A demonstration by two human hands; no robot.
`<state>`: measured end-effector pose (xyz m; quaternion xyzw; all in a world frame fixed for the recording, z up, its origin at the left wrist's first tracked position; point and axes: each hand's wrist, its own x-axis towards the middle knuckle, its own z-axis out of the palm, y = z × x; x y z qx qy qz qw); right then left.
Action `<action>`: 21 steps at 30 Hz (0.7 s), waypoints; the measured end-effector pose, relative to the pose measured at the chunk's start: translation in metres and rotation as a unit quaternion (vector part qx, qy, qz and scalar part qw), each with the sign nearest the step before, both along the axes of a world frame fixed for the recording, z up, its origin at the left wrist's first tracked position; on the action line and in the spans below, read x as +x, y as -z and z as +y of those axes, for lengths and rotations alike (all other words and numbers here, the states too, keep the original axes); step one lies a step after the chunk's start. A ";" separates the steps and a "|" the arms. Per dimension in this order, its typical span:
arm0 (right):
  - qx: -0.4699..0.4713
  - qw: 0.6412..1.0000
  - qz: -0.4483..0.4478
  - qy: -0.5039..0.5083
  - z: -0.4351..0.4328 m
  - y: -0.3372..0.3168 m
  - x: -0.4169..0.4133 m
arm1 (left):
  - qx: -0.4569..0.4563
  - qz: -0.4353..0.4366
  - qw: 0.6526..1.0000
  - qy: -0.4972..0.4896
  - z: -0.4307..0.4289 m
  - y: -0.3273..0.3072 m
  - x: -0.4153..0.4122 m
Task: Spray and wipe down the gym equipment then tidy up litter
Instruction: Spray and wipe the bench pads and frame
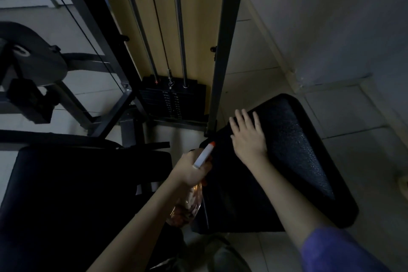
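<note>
A black padded seat (295,161) of a gym machine lies in front of me to the right. My right hand (247,134) rests flat on its far left part with straight, spread fingers; I cannot tell whether a cloth lies under it. My left hand (192,168) grips a spray bottle (204,155) with a white head and an orange nozzle tip pointing up towards the seat's edge. The bottle's clear body (187,205) with orange contents hangs below my wrist.
A second black pad (77,194) fills the lower left. Behind stand the weight stack (173,100), its guide rods and cable, and the dark frame post (220,73). A weight plate (33,59) sits at the left. The floor is of pale tiles, with a wall at the right.
</note>
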<state>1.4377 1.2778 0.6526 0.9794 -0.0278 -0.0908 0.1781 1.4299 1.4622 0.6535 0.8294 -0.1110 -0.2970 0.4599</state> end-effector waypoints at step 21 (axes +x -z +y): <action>0.036 0.984 -0.176 0.014 -0.041 -0.026 -0.036 | 0.065 0.059 0.970 0.226 -0.010 0.023 -0.031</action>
